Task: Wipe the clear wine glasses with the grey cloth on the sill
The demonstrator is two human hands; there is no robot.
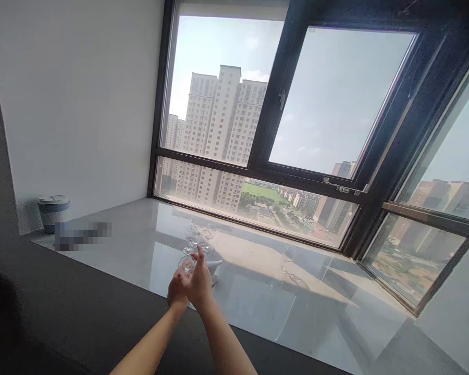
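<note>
Close together over the near part of the sill, both my hands are around a clear stemmed glass. My left hand is closed on it from the left, fingers partly hidden. My right hand is against it on the other side, thumb pointing up. From behind the right hand sticks out a white cloth, bunched up; the fingers on it are hidden. Just beyond my hands stand several clear stemmed glasses, among them one at the left and one at the right.
Farther right on the glossy windowsill stands another clear glass, casting a shadow. A lidded cup with a blue band is at the far left by the wall, next to a blurred-out patch. Dark-framed windows rise behind the sill.
</note>
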